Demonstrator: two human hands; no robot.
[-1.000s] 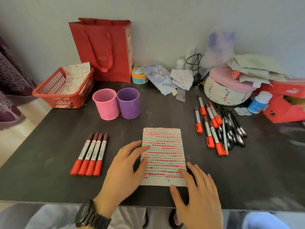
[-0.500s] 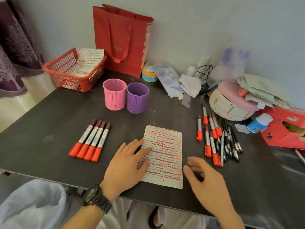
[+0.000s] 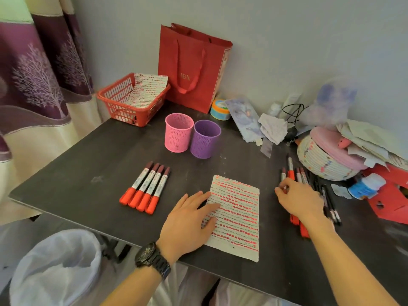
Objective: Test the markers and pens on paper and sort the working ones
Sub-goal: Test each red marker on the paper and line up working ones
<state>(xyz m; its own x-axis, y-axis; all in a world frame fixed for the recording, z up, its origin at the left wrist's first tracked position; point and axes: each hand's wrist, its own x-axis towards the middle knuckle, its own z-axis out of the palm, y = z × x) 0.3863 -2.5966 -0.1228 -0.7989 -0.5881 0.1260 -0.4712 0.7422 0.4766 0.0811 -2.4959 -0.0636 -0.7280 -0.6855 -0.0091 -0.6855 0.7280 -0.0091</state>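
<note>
A sheet of paper [image 3: 240,208] covered in rows of red test strokes lies at the middle of the dark table [image 3: 92,164]. My left hand [image 3: 187,221] rests flat on the sheet's left edge, fingers straight. My right hand [image 3: 302,202] lies over the pile of red-capped markers [image 3: 291,167] to the right of the sheet. Its thumb and fingertips pinch the leftmost red marker [image 3: 283,173]. Black pens [image 3: 329,202] show beside that hand. Several red markers [image 3: 145,188] lie in a neat row left of the paper.
A pink mesh cup [image 3: 177,133] and a purple one [image 3: 205,140] stand behind the paper. A red basket [image 3: 123,107] holding used paper and a red bag [image 3: 192,69] are at the back left. Clutter and a woven basket [image 3: 324,160] fill the right. A lined bin [image 3: 55,268] stands below left.
My right hand left the paper's lower right corner and moved right and forward onto the marker pile. My left hand stayed on the paper. The camera turned left.
</note>
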